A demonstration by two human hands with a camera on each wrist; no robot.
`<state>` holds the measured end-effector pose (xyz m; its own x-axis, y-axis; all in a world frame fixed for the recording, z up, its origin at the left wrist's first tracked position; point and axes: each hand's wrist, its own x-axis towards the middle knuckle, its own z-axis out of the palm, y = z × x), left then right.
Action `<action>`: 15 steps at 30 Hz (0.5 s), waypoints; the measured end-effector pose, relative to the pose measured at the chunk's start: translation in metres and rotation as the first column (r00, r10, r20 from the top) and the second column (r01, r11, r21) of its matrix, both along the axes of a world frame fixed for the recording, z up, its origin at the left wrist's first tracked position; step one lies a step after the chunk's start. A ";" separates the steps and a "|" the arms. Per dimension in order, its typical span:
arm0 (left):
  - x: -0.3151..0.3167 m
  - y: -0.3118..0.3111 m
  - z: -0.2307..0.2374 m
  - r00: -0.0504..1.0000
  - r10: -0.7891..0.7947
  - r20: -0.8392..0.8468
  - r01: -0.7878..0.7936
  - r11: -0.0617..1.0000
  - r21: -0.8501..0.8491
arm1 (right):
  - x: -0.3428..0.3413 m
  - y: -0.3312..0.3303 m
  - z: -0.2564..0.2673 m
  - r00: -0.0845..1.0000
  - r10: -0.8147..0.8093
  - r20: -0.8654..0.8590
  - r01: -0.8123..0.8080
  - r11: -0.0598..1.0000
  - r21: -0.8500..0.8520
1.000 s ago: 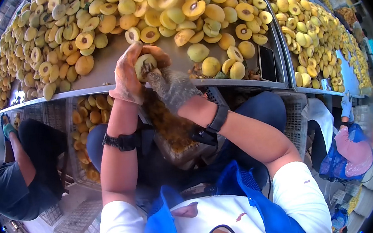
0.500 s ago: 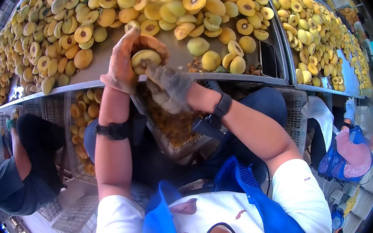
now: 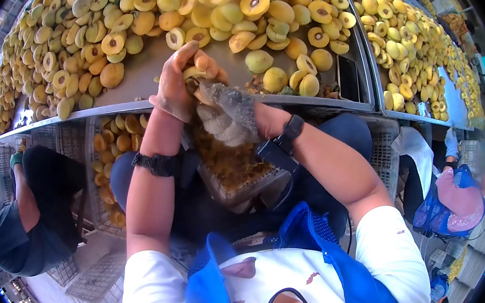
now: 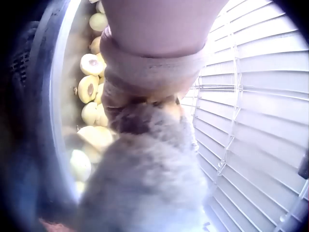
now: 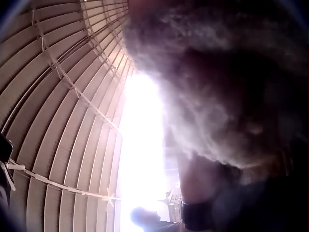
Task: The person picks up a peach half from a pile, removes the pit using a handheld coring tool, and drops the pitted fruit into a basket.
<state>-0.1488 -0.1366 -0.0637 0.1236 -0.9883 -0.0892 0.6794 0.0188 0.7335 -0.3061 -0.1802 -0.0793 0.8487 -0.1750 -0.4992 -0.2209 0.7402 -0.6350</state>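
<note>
In the head view my left hand [image 3: 179, 87], in a thin orange-stained glove, holds a yellow-green halved fruit [image 3: 194, 72] over the tray's front edge. My right hand [image 3: 228, 114], in a dirty grey knitted glove, is curled against the fruit's cut side; whatever lies inside its fingers is hidden. Below the hands a crate of wet orange pieces [image 3: 239, 172] stands between the knees. The left wrist view shows the grey glove [image 4: 149, 164] meeting the left hand [image 4: 145, 82]. In the right wrist view the knitted glove [image 5: 217, 96] is dark and blurred.
Halved fruits [image 3: 94, 31] are heaped on the metal tray [image 3: 146, 76], whose raised rim [image 3: 308, 104] runs before me. A dark flat object [image 3: 348, 78] lies at its right end. A crate of fruit halves [image 3: 117, 141] stands left; people sit at both sides.
The cut face, turned up half a second ago, is now mostly covered by my fingers. My right hand has moved in closer against the fruit, and both hands have shifted slightly right.
</note>
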 end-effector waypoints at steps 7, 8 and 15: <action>0.017 -0.006 0.002 0.885 -0.176 -0.431 -0.014 0.915 -0.402 | -0.003 0.018 -0.039 0.824 0.009 0.566 -0.245 0.907 0.342; 0.024 -0.001 0.014 0.902 -0.046 -0.429 -0.125 0.924 -0.362 | -0.005 0.021 -0.035 0.822 0.015 0.570 -0.250 0.908 0.336; 0.114 0.053 0.066 0.564 -0.627 -0.538 -0.287 0.462 -0.839 | -0.001 0.030 -0.030 0.951 0.268 0.154 -0.301 0.693 0.655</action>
